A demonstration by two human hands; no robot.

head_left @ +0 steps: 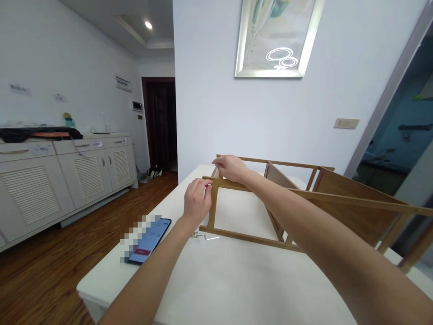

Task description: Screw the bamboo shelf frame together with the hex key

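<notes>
A wooden shelf frame (255, 239) lies on its side across the white table, with flat panels set between its rails. My left hand (196, 198) is closed at the near end of the frame, its fingertips on the end of the upper rail. My right hand (233, 168) reaches over that rail, thumb and fingers pinched together close to the frame's far end corner. What the right fingers hold, if anything, is hidden. Below my left hand, small metal fittings (195, 234) and a thin L-shaped hex key (212, 238) lie on the table.
A phone (149, 241) with a lit screen lies on the white table (237, 284), left of my left forearm. The table's left edge borders a wood floor (43, 280). White cabinets (91, 167) stand along the left wall. A framed picture (270, 73) hangs above.
</notes>
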